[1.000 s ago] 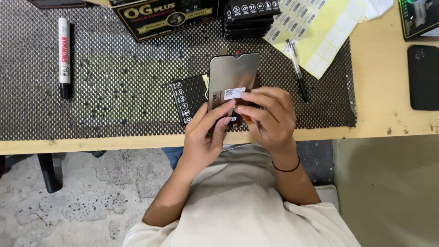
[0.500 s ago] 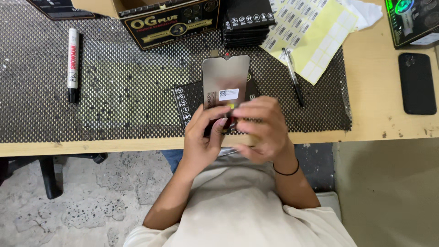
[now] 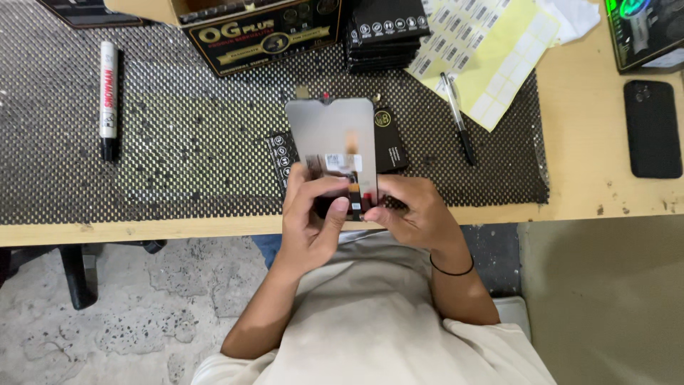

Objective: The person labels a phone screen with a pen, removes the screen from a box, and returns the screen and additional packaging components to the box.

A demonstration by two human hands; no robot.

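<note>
Two hands on one part: flat grey rectangular phone display panel (image 3: 331,146), back face up, held just above the near edge of the black perforated anti-slip mat (image 3: 178,142).

Long axis running away from the body, roughly square to the mat's near edge. Notched short end pointing away, toward the far side of the mat; flex-cable end pointing back at the body, buried in the fingers. Panel close to level, maybe tipped slightly; hard to say.

Left hand (image 3: 310,221) closed around the near-left corner, thumb pressed on the back face beside the small white sticker. Right hand (image 3: 417,214) closed on the near-right edge, fingertips pinching at the dark flex strip. Both gripping, neither open.

Relative to the mat:
- small black printed card boxes (image 3: 388,139) flat on it, directly under and beside the panel, touching or apart not clear
- white marker with black cap (image 3: 107,96) on its left part, well apart from the panel
- black-and-silver pen (image 3: 457,117) on its right part, tip overlapping the yellow label sheet (image 3: 491,57)
- black-and-gold cardboard carton (image 3: 263,32) and stack of black packets (image 3: 388,28) along its far edge
- black smartphone (image 3: 652,128) off its right edge, on the bare wooden tabletop (image 3: 591,142)
</note>
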